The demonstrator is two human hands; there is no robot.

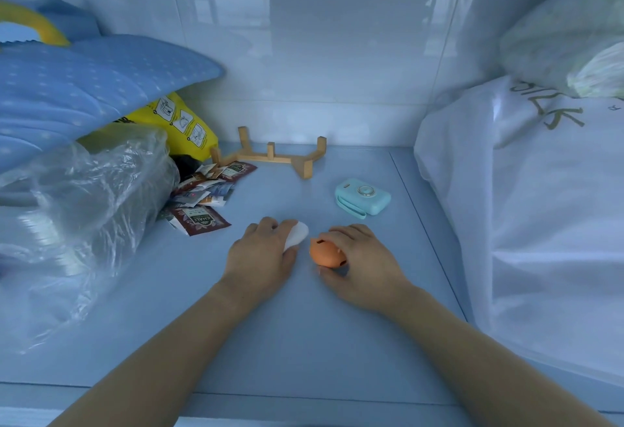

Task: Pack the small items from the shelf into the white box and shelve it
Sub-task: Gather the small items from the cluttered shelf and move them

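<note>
On the shelf, the right hand curls its fingers round a small orange item; just beside it the left hand closes on a white oval item. Behind the orange item lie a teal gadget, tea sachets and a wooden rack.

Small items on the pale blue shelf, counted

One smooth white oval piece, one rounded orange plastic piece, one mint-green camera-shaped gadget, one bare wooden rack, many printed tea sachets (heaped, uncountable).

Cool bluish light, wide-angle edge distortion
</note>
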